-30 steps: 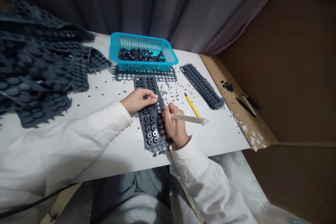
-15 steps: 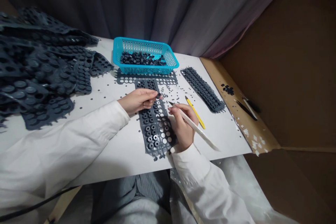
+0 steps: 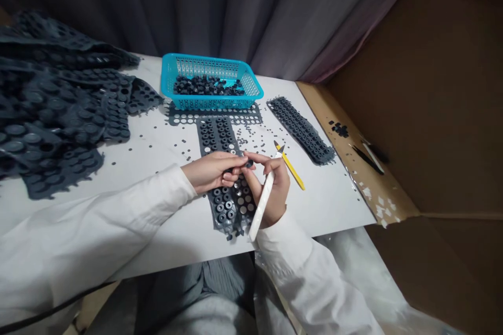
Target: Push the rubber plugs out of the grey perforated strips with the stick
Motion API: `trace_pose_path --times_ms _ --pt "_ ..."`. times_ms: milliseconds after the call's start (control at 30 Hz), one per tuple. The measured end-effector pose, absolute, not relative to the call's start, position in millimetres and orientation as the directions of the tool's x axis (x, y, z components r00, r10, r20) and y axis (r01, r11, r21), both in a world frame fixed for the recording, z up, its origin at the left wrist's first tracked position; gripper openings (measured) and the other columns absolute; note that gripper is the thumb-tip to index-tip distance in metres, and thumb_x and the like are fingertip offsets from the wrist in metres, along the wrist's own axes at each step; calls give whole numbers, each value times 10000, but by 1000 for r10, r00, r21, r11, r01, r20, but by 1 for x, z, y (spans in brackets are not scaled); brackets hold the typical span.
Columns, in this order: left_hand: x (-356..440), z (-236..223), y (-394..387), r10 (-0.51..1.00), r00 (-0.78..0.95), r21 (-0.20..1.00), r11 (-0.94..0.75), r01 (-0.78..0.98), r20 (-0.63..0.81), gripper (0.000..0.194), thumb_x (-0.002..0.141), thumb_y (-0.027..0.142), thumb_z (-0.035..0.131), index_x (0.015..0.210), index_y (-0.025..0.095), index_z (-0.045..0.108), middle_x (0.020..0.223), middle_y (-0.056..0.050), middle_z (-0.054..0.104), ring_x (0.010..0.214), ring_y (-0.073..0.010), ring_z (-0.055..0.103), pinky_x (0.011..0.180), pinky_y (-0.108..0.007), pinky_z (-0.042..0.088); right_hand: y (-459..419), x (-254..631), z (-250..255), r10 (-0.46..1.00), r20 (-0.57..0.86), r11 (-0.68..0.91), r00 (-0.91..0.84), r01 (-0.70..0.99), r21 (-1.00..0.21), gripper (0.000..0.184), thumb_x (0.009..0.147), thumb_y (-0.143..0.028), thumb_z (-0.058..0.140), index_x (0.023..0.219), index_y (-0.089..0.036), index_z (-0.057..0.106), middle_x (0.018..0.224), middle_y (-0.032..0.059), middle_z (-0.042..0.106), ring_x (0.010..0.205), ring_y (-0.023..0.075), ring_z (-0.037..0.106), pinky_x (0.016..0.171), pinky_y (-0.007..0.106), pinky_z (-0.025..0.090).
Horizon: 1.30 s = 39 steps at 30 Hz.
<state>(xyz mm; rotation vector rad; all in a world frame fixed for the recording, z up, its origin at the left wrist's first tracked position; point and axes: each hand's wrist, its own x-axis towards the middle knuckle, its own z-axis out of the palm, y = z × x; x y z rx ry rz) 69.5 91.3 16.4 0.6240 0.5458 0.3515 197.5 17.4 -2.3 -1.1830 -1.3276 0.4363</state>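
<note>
The person's left hand (image 3: 210, 174) is reaching in from the table's near edge, its fingertips (image 3: 239, 163) closing in a pinch on a small black rubber ring (image 3: 249, 164). The ring is sitting at the tips of those fingers, just beside the right hand's forefinger, though I cannot tell whether the two are touching. The right hand (image 3: 274, 192) is clenching a white-handled craft knife (image 3: 261, 207), whose butt end is pointing toward the near edge. Both hands are hovering over a dark grey rubber sheet (image 3: 226, 207), which is lying near the table's middle and is punched with open holes among its remaining rings.

A blue plastic basket (image 3: 170, 76) holding loose black rings is standing at the far edge of the white table (image 3: 334, 201). A holed rubber strip (image 3: 214, 115) is lying against the basket's front, and another rubber sheet (image 3: 301, 131) is resting toward the right edge. A heap of rubber sheets (image 3: 51, 107) is spreading over the left edge, small black discs (image 3: 251, 133) are scattering across the surface, and a yellow marker (image 3: 291, 171) is lying just beyond the right hand.
</note>
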Motion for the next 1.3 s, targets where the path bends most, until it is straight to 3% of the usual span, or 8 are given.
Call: trace_pose_path --times_ms 367,600,767,900,1067,1167,1267,1300 --pt "69 16 91 476 796 647 749 -145 -373 185 805 251 591 709 94 573 571 29 400 442 -16 313 417 -130 241 17 198 2 818 449 351 360 307 -885 311 763 -185 637 727 -235 333 912 51 710 863 188 666 849 380 478" --pt "69 14 88 559 746 758 642 -112 -363 246 700 308 708 740 96 591 578 47 366 471 -20 262 419 -138 212 14 197 9 858 420 326 296 318 -890 293 769 -192 606 729 -242 319 970 81 703 872 189 660 819 374 497" --pt "69 8 89 590 717 803 591 -72 -370 332 657 409 728 674 125 557 573 47 350 501 -49 253 424 -160 224 11 215 27 787 604 433 125 586 -685 286 760 -175 597 712 -244 324 1049 55 684 996 198 596 869 402 452" --pt "69 6 88 540 759 835 550 6 -362 379 667 480 699 656 134 546 570 52 305 506 -57 207 431 -173 210 6 225 33 759 648 477 -70 736 -480 275 783 -131 572 652 -227 350 853 -12 721 817 172 601 787 371 431" --pt "69 9 86 521 772 847 531 43 -366 374 679 493 684 707 132 593 588 42 315 512 -57 220 450 -184 193 8 239 31 754 652 497 -84 722 -482 258 781 -131 575 642 -221 377 784 -23 711 721 147 597 747 341 432" --pt "69 12 87 527 761 828 560 24 -378 393 690 462 683 905 136 640 605 39 340 504 -53 255 452 -187 187 26 293 34 781 621 405 62 706 -581 238 773 -216 573 633 -225 380 762 9 699 745 169 631 752 345 461" --pt "68 15 87 555 741 821 571 -8 -378 360 718 404 667 947 127 641 604 37 355 493 -50 259 445 -185 192 54 383 40 739 465 -34 487 716 -697 303 660 -288 635 620 -226 341 713 10 677 741 173 644 728 303 480" --pt "68 16 87 564 733 819 574 -16 -380 332 729 388 658 931 125 642 603 35 360 490 -49 256 442 -182 193 62 413 41 702 447 -109 555 704 -702 309 633 -285 634 615 -227 331 677 14 662 733 182 641 707 301 480"
